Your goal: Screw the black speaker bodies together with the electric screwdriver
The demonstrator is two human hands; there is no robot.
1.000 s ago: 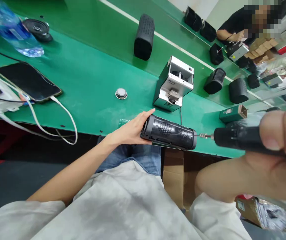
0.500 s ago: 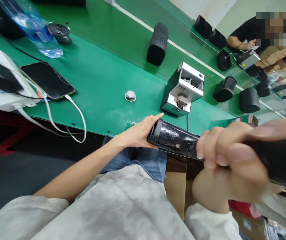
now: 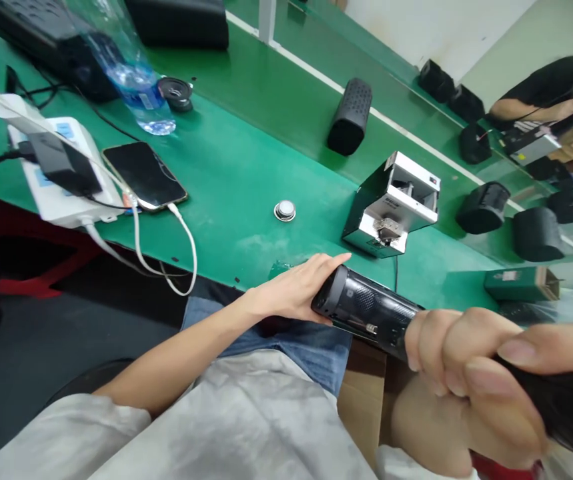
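Observation:
My left hand [image 3: 306, 283] is wrapped round the near end of a black speaker housing [image 3: 366, 307], its thumb and fingers on either side of the rim. The housing is tilted, with perforated mesh and a small silvery part on its visible face. Close to the camera, my right hand [image 3: 476, 373] is closed round a thick black handle [image 3: 566, 407] that runs out at the right edge. Its fingertips hide the housing's far end, and the tool's kind and tip do not show. A small round silver speaker driver [image 3: 285, 211] lies on the green table beyond my left hand.
A silver-and-black machine [image 3: 393, 203] stands beyond the housing. A black speaker [image 3: 350, 117] is behind it. To the left lie a phone [image 3: 146, 175], a white power strip [image 3: 76, 193] with cables, and a water bottle [image 3: 141, 97]. A person [image 3: 541, 93] sits across the table.
The camera view has shifted, so the table's things appear further right and lower. Both hands keep their holds on the housing and the black handle.

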